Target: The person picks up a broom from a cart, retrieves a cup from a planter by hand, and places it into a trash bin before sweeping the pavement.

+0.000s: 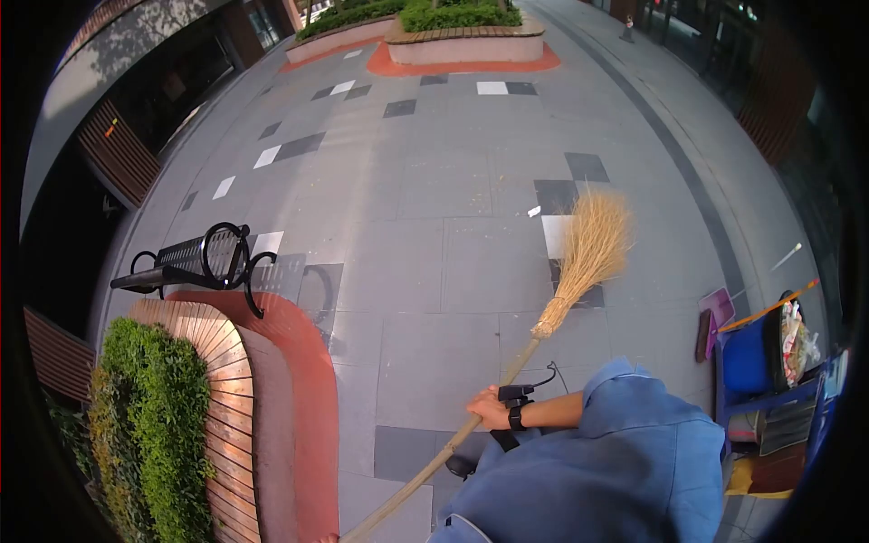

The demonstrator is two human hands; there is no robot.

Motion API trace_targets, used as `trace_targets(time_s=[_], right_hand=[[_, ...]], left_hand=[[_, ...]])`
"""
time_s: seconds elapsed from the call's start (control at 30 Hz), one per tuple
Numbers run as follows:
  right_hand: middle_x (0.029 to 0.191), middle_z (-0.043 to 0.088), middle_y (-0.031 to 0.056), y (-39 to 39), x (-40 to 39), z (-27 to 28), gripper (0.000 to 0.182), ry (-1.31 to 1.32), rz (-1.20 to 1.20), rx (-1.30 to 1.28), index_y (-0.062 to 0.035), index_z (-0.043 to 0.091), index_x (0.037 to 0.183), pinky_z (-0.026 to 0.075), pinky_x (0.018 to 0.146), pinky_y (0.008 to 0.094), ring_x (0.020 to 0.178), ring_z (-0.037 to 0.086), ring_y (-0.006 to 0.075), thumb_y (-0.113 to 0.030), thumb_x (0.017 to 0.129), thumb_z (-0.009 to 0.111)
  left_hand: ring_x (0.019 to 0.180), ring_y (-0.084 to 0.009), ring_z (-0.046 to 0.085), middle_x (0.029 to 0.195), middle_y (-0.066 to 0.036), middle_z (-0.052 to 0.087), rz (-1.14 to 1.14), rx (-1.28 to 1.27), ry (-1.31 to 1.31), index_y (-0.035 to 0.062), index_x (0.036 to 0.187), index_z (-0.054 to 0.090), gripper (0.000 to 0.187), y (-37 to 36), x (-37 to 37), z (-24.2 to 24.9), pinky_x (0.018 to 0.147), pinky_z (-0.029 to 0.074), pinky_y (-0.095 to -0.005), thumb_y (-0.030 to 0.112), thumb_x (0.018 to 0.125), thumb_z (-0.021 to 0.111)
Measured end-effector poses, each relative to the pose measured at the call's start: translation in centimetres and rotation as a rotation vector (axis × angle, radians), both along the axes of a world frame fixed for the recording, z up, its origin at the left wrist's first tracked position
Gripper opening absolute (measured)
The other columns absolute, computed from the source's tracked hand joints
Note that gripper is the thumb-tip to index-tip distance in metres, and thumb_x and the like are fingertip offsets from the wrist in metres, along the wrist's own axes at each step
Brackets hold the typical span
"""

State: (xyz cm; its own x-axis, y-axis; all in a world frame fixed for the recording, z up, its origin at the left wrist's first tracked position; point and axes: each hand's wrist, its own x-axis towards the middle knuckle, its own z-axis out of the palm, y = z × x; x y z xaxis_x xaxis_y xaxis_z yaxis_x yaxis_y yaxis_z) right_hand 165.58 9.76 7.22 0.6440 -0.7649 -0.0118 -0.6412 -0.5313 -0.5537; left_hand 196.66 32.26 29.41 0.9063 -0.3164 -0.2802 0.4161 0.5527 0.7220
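Note:
A straw broom [593,240] with a long wooden handle slants from the bottom edge up to the right. Its bristles point away from me over the paving. Around the middle of the handle my right hand [489,409] is closed, with a black band on the wrist. Only a sliver of my left hand [328,538] shows at the bottom edge, by the handle's lower end; its fingers are out of frame. Just left of the bristles lies a small white scrap [534,212] on the ground.
A blue cart [747,366] with bags and a purple dustpan [718,309] stands at right. On the left are a black metal bench [195,262] and a wood-topped planter [231,389]. Another planter [466,47] is ahead; building fronts line both sides.

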Motion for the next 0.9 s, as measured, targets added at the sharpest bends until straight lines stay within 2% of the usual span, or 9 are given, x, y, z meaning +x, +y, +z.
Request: trace_targets(time_s=[0.1,0.17,0.2,0.23,0.4,0.53,0.6,0.73,0.9], right_hand=[[0.070,0.055,0.0047,2.6,-0.8,-0.6,0.013,-0.001,-0.192,0.049,-0.0145,0.053,0.068,0.030,0.071,0.0386,0.078,0.053,0.0254,-0.006,0.061,0.059],[0.070,0.055,0.0061,4.8,-0.6,-0.2,0.012,-0.006,-0.342,0.104,-0.0133,0.053,0.068,0.029,0.070,0.0389,0.077,0.053,0.0265,-0.005,0.061,0.058],[0.070,0.055,0.0063,6.1,-0.4,-0.3,0.011,-0.022,-0.417,0.099,-0.0133,0.053,0.068,0.029,0.070,0.0388,0.077,0.052,0.0268,-0.005,0.062,0.058],[0.070,0.055,0.0064,7.5,-0.3,-0.3,0.011,-0.035,-0.495,0.097,-0.0134,0.054,0.068,0.029,0.070,0.0387,0.077,0.052,0.0270,-0.005,0.062,0.057],[0.073,0.057,0.0067,14.6,0.6,0.6,0.009,-0.061,-0.834,0.149,-0.0140,0.056,0.069,0.029,0.069,0.0392,0.078,0.053,0.0271,-0.007,0.063,0.058],[0.076,0.059,0.0072,18.6,-0.7,1.1,0.010,-0.077,-1.080,0.319,-0.0140,0.058,0.071,0.029,0.069,0.0409,0.082,0.053,0.0273,-0.007,0.064,0.059],[0.075,0.058,0.0049,20.2,-1.5,-0.6,0.007,-0.043,-1.169,0.297,-0.0148,0.057,0.070,0.030,0.069,0.0405,0.081,0.054,0.0259,-0.010,0.066,0.059],[0.073,0.058,0.0029,20.0,-2.4,-2.2,0.006,-0.040,-1.175,0.267,-0.0158,0.056,0.071,0.032,0.070,0.0405,0.080,0.055,0.0252,-0.012,0.068,0.060],[0.076,0.058,0.0025,14.4,1.0,-2.3,0.015,-0.058,-0.801,0.271,-0.0161,0.056,0.074,0.030,0.074,0.0394,0.082,0.054,0.0240,-0.005,0.065,0.057]], left_hand=[[0.038,-0.0090,0.027,0.042,0.003,0.025,-0.358,-0.094,0.022,0.0154,0.060,0.036,0.035,-5.3,4.7,-0.1,0.045,0.033,-0.0246,0.029,0.089,0.048],[0.048,-0.0091,0.049,0.060,-0.002,0.049,-0.899,-0.493,-0.206,0.0071,0.085,0.049,0.024,-8.5,11.5,-5.3,0.048,0.044,-0.0206,0.030,0.092,0.045],[0.030,-0.0050,0.020,0.043,0.004,0.026,-0.513,-0.222,0.018,0.0127,0.067,0.036,0.032,-11.9,8.5,-1.8,0.031,0.025,-0.0173,0.027,0.095,0.040],[0.031,-0.0057,0.023,0.041,0.003,0.027,-0.672,-0.256,-0.001,0.0116,0.070,0.040,0.032,-13.7,9.6,-2.1,0.035,0.031,-0.0192,0.030,0.096,0.036],[0.033,-0.0057,0.025,0.042,0.003,0.027,-1.081,-0.243,-0.010,0.0107,0.070,0.040,0.033,-22.3,8.4,-2.1,0.038,0.031,-0.0199,0.030,0.097,0.034],[0.035,-0.0060,0.027,0.043,0.004,0.027,-1.354,-0.285,0.036,0.0114,0.070,0.041,0.033,-26.2,0.7,-1.7,0.042,0.031,-0.0209,0.030,0.096,0.035],[0.035,-0.0064,0.027,0.043,0.004,0.027,-1.465,-0.322,0.018,0.0117,0.068,0.040,0.033,-27.1,-4.1,-1.0,0.042,0.031,-0.0214,0.028,0.096,0.035],[0.036,-0.0065,0.026,0.045,0.003,0.027,-1.434,-0.282,-0.052,0.0109,0.068,0.038,0.032,-25.3,-6.5,0.7,0.044,0.032,-0.0210,0.026,0.097,0.036],[0.040,-0.0070,0.023,0.048,0.003,0.026,-1.102,-0.232,-0.187,0.0116,0.066,0.035,0.034,-18.2,3.7,1.9,0.044,0.030,-0.0200,0.026,0.096,0.037]])
